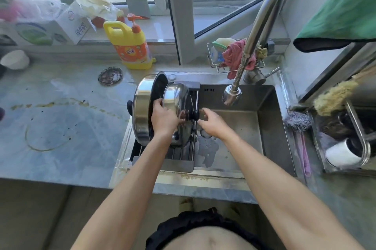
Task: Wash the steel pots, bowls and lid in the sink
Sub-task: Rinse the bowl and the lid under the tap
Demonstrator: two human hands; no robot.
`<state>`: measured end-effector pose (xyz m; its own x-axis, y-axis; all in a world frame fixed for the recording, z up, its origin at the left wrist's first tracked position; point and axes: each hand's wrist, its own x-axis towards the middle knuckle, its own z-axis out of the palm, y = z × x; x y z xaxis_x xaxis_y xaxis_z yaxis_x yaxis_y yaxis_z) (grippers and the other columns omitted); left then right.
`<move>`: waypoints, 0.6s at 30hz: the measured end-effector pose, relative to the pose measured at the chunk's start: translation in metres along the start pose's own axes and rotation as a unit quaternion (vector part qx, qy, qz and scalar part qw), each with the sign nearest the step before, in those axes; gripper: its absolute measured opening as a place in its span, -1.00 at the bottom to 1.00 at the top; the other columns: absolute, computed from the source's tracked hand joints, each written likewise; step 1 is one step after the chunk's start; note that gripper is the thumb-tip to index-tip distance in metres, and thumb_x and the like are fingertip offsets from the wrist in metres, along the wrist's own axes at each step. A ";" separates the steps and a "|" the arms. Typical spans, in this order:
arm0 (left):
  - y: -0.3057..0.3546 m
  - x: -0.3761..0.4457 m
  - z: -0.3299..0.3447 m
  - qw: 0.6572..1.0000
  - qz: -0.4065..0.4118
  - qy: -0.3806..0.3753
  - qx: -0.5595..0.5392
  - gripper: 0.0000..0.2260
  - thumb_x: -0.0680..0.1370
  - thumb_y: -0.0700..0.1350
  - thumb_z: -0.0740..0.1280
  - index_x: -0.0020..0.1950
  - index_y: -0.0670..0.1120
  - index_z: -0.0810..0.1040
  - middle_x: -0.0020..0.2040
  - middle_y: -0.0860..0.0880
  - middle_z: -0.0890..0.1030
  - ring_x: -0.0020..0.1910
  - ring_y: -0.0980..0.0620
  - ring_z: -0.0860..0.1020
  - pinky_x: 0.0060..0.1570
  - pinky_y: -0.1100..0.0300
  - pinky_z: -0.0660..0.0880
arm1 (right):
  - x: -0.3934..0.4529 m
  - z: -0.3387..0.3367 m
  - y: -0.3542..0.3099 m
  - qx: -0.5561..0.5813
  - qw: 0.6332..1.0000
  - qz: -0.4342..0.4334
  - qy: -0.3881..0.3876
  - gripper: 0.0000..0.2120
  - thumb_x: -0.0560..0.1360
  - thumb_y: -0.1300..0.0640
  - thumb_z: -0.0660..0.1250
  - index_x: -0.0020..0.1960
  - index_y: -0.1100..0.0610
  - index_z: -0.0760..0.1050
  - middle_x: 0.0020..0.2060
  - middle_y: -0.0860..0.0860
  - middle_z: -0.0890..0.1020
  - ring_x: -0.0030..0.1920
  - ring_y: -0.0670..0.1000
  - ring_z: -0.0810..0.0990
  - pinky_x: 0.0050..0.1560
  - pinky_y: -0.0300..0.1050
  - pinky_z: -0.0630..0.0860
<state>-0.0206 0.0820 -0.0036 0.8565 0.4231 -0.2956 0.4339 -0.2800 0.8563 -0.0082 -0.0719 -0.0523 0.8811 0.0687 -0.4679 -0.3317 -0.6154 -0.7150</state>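
- Pot (pixel 142 107), lid (pixel 179 103): polished steel, mirror-glossy.
- Sink (pixel 266 127): brushed metal, duller.
- Bench (pixel 61 111): smooth stone, stained.
- Detergent bottle (pixel 130 44): glossy yellow plastic.

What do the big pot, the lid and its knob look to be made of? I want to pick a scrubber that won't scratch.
The big pot looks like polished stainless steel: bright, mirror-like wall, though its inside looks dark. The lid seems the same steel, reflecting the left hand. The knob is matte black, probably plastic.
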 end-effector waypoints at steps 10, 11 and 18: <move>-0.013 -0.001 0.002 0.978 0.153 -0.026 0.139 -0.34 0.55 -0.27 0.43 0.58 -0.03 0.24 0.15 -0.12 0.47 0.08 -0.02 0.51 0.20 0.02 0.53 | 0.008 -0.005 0.004 0.031 1.000 -0.001 0.001 -0.59 0.56 0.08 0.32 0.38 0.17 0.45 0.28 0.08 0.56 0.20 0.11 0.59 0.27 0.08 0.50; -0.015 0.001 0.001 0.976 0.166 -0.027 0.140 -0.39 0.54 -0.28 0.43 0.53 -0.03 0.28 0.13 -0.16 0.47 0.04 -0.06 0.57 0.15 -0.01 0.59 | 0.008 -0.006 0.005 0.035 0.999 0.003 0.001 -0.58 0.56 0.07 0.32 0.38 0.18 0.45 0.27 0.08 0.56 0.19 0.11 0.60 0.27 0.09 0.50; -0.014 0.003 -0.008 0.958 0.205 -0.046 0.193 -0.37 0.55 -0.24 0.46 0.56 -0.05 0.28 0.22 -0.15 0.51 -0.01 0.09 0.43 0.03 0.35 0.35 | 0.005 -0.007 0.009 0.059 0.998 0.025 0.012 -0.75 0.57 0.12 0.29 0.21 0.17 0.53 0.08 0.10 0.65 -0.02 0.07 0.68 0.03 -0.01 0.58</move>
<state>-0.0269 0.0942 -0.0130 0.9904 0.1368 -0.0184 0.1113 -0.7122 0.6931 -0.0042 -0.0828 -0.0571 0.8696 0.0194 -0.4934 -0.4124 -0.5208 -0.7475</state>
